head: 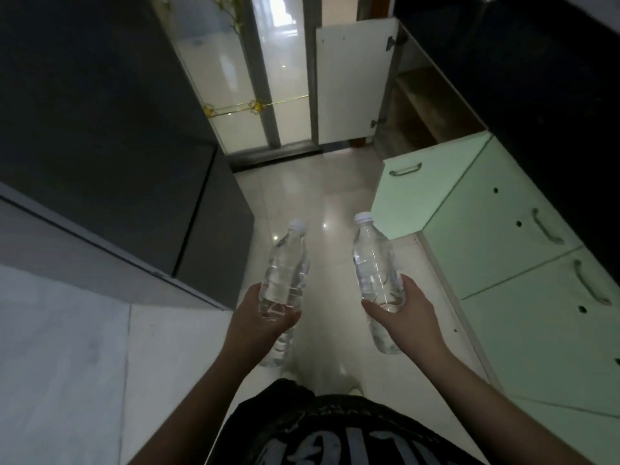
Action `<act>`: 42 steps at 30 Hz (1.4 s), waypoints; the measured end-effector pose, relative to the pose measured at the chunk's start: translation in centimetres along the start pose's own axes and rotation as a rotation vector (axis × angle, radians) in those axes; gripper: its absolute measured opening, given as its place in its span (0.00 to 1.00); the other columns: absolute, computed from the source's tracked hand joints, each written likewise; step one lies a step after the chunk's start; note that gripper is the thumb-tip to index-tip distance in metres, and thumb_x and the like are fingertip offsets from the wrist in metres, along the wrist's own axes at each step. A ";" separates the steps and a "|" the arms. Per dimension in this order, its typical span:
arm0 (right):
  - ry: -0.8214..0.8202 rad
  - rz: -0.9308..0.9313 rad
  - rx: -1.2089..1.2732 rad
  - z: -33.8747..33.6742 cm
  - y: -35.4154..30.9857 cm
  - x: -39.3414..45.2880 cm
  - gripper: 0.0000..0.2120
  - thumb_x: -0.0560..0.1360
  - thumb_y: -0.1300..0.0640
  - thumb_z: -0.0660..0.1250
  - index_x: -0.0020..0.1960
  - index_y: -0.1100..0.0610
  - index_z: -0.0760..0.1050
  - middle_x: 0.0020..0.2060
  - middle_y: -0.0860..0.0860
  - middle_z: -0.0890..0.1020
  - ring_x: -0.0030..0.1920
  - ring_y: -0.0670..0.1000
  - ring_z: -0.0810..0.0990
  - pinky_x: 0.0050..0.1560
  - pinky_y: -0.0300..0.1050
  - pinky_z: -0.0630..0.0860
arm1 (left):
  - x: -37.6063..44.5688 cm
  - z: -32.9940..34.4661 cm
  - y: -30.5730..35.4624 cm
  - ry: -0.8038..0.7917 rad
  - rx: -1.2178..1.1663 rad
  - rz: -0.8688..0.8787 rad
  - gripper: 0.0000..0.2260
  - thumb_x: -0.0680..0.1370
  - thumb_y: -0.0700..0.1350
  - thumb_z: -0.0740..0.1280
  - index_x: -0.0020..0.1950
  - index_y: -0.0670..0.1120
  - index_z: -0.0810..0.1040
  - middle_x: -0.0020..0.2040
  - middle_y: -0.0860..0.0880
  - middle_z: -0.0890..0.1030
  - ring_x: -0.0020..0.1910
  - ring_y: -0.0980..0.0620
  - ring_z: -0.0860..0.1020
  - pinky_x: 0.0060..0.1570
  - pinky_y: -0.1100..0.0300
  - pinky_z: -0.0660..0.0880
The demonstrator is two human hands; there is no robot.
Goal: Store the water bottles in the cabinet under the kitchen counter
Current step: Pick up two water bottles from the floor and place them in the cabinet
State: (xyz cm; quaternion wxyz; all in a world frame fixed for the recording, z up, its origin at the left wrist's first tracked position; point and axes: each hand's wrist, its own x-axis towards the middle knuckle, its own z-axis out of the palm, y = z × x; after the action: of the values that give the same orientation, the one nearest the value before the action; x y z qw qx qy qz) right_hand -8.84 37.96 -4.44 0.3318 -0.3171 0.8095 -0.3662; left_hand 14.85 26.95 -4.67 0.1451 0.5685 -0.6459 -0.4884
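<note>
1. Count: two clear water bottles with white caps, two hands, one open cabinet door [355, 85], and three closed pale green fronts with metal handles under the dark worktop [536, 78].
2. The left hand [258, 313] is curled round the lower part of the left bottle [288, 266]; its cap tilts away from the person, and its base shows below the hand.
3. The right hand [407, 310] is wrapped round the lower part of the right bottle [375, 263], likewise cap forward, with the base below the fingers.
4. Both bottles are held in the air above the pale tiled floor [312, 193], side by side and apart from each other, well short of the open cabinet [419, 105].
5. The open cabinet lies beyond the bottles, under the far end of the worktop; its white door stands swung out into the aisle, and a wooden shelf shows inside.
6. The nearest green front [412, 196] lies between the right bottle and the open cabinet.
7. Across the aisle from the open cabinet stands a tall dark unit [110, 129]; a glass door [255, 95] with gold trim lies at the aisle's far end, just beside the open white door.
</note>
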 end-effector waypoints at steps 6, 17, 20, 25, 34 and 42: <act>-0.052 -0.043 -0.019 4.5 -4.8 8.6 0.22 0.64 0.49 0.77 0.55 0.48 0.75 0.47 0.43 0.81 0.44 0.38 0.79 0.40 0.34 0.71 | 9.5 -3.8 -0.5 -0.004 -0.034 -0.041 0.28 0.65 0.63 0.77 0.55 0.47 0.76 0.40 0.52 0.82 0.36 0.52 0.82 0.38 0.50 0.80; 0.017 -0.019 -0.053 9.3 -14.8 20.7 0.23 0.64 0.49 0.78 0.57 0.49 0.75 0.47 0.44 0.82 0.45 0.38 0.78 0.38 0.33 0.69 | 25.2 -9.1 4.0 -0.084 -0.202 -0.066 0.26 0.60 0.61 0.76 0.55 0.56 0.77 0.46 0.54 0.85 0.45 0.54 0.84 0.50 0.45 0.81; 0.059 0.001 -0.047 9.2 -16.1 23.1 0.25 0.64 0.49 0.78 0.58 0.48 0.74 0.47 0.44 0.82 0.45 0.41 0.79 0.39 0.34 0.70 | 28.3 -9.2 6.2 -0.090 -0.195 -0.036 0.20 0.63 0.58 0.77 0.51 0.61 0.75 0.45 0.57 0.83 0.45 0.58 0.83 0.51 0.50 0.80; 0.092 0.031 -0.043 8.0 -17.3 28.2 0.23 0.64 0.48 0.78 0.56 0.46 0.74 0.45 0.43 0.82 0.43 0.42 0.81 0.39 0.38 0.73 | 34.1 -8.5 9.5 -0.149 -0.243 0.008 0.24 0.61 0.59 0.75 0.54 0.56 0.76 0.46 0.55 0.85 0.44 0.56 0.84 0.51 0.46 0.81; 0.083 0.067 0.030 5.7 -20.3 43.0 0.20 0.65 0.47 0.77 0.54 0.43 0.74 0.43 0.41 0.82 0.41 0.38 0.80 0.38 0.37 0.74 | 48.0 -6.7 17.0 -0.261 -0.212 0.086 0.30 0.61 0.61 0.76 0.61 0.56 0.75 0.51 0.55 0.84 0.48 0.58 0.83 0.53 0.49 0.80; 0.084 0.112 0.172 3.1 -24.3 54.7 0.21 0.66 0.52 0.78 0.54 0.44 0.72 0.43 0.38 0.79 0.44 0.38 0.79 0.35 0.31 0.69 | 59.4 -6.1 23.7 -0.295 -0.256 0.027 0.24 0.68 0.52 0.79 0.62 0.54 0.75 0.52 0.50 0.85 0.47 0.52 0.84 0.46 0.46 0.83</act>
State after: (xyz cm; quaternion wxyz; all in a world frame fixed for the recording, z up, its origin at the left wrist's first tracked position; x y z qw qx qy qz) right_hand -31.55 -17.53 -3.23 0.3436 -0.2261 0.8047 -0.4281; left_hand -13.13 -30.85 -4.74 0.1266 0.4589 -0.6005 -0.6424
